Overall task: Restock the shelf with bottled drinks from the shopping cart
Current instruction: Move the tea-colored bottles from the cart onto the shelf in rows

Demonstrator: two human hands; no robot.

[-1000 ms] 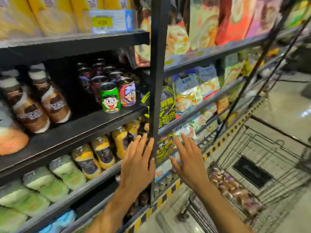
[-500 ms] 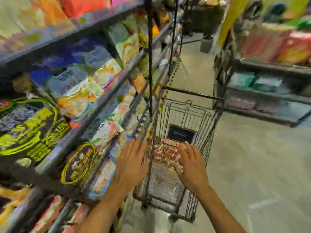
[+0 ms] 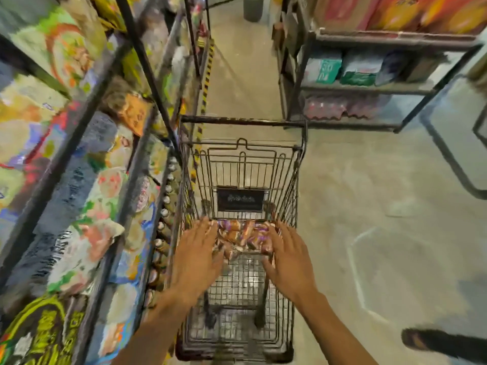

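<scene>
A wire shopping cart [image 3: 245,164] stands in the aisle right in front of me. A heap of small brown and purple bottled drinks [image 3: 241,237] lies at its far end, below a black sign. My left hand [image 3: 196,256] hovers over the cart at the left side of the heap, fingers stretched out. My right hand [image 3: 288,255] hovers at the heap's right side, fingers also spread. Neither hand holds anything. The shelf [image 3: 79,143] runs along my left, blurred by motion.
The left shelf carries colourful snack bags, and small bottles [image 3: 164,214] line its low edge beside the cart. Another rack [image 3: 369,85] with packs stands at the back right. A sandalled foot [image 3: 432,341] shows at the lower right on the concrete floor.
My view has swung from the shelf with cans to the cart. Both hands have moved away from the shelf and down over the bottles in the cart.
</scene>
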